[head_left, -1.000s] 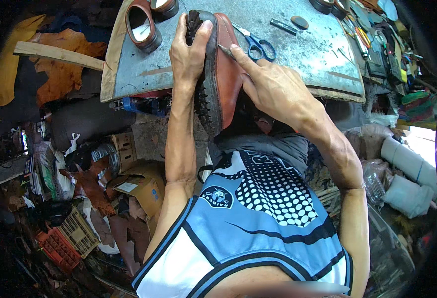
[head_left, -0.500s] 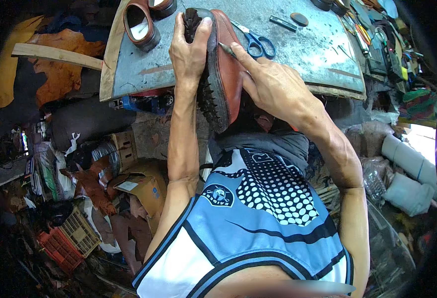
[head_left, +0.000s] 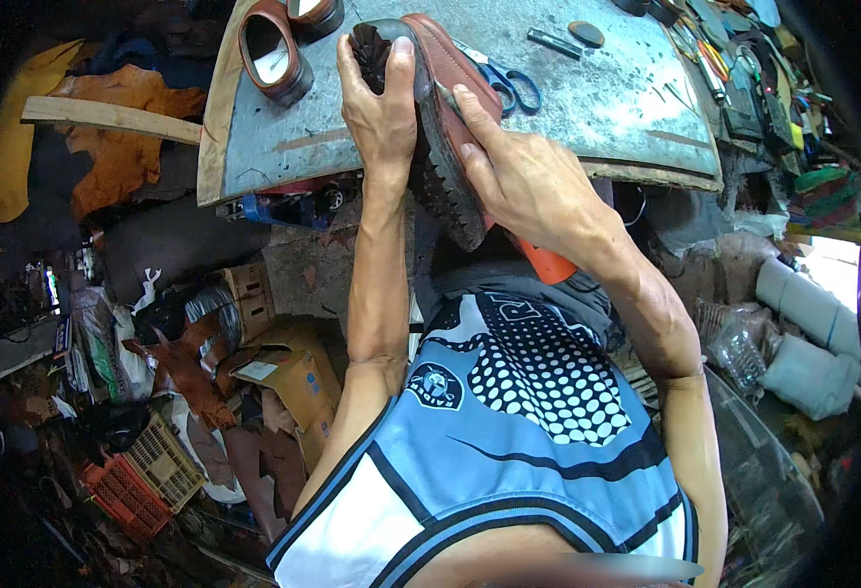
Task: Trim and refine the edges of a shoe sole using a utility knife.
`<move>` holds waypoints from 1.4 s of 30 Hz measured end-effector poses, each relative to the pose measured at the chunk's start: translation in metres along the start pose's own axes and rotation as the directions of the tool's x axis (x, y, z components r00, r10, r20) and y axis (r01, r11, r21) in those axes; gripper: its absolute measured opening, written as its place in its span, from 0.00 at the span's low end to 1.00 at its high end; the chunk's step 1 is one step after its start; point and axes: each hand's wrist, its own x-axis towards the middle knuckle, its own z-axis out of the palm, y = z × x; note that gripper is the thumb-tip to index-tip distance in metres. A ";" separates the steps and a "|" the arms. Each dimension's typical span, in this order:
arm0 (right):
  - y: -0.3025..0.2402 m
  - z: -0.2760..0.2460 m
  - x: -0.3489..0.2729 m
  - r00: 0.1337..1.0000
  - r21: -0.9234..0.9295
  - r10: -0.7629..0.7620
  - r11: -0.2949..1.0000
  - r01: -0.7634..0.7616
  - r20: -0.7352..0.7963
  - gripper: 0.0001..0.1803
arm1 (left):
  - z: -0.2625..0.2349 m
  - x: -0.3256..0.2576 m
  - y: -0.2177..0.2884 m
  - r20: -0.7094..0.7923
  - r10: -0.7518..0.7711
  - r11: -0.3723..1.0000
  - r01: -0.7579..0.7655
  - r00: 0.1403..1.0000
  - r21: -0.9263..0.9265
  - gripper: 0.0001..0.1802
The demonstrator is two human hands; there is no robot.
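A brown leather shoe point(head_left: 455, 61) is tilted on its side over the near edge of the workbench. Its dark, deeply lugged sole point(head_left: 442, 181) faces left. My left hand point(head_left: 382, 118) grips the shoe's far end, thumb on the sole edge and fingers on the far side. My right hand point(head_left: 528, 171) is closed, its index finger stretched along a thin tool point(head_left: 447, 98) pressed at the seam between sole and upper. Most of that tool is hidden by the hand, so its kind is unclear. Below my right wrist shows an orange object point(head_left: 546, 262), mostly covered.
Blue-handled scissors point(head_left: 517, 86) lie beside the shoe on the metal-topped workbench point(head_left: 607, 118). Another brown shoe point(head_left: 276, 54) stands at the bench's left. A dark flat tool point(head_left: 554, 44) and a round piece point(head_left: 586, 34) lie further back. Assorted tools point(head_left: 715, 69) crowd the right.
The shoe has turned slightly, its near end swinging right. My right hand has shifted a little left and down, covering more of the tool. The orange object has come into sight.
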 end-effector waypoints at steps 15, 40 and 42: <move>-0.002 0.000 0.002 1.000 0.022 0.008 1.000 -0.009 0.020 0.32 | 0.000 -0.003 0.000 0.019 0.010 1.000 -0.010 1.000 -0.018 0.37; -0.001 0.002 0.001 0.999 -0.033 -0.025 0.999 0.027 0.034 0.33 | -0.002 0.000 -0.015 -0.012 0.004 0.999 -0.003 1.000 0.035 0.37; -0.001 0.002 -0.002 0.999 -0.022 -0.024 0.999 0.025 0.038 0.33 | -0.001 -0.001 -0.013 -0.027 0.001 0.999 0.000 1.000 0.037 0.37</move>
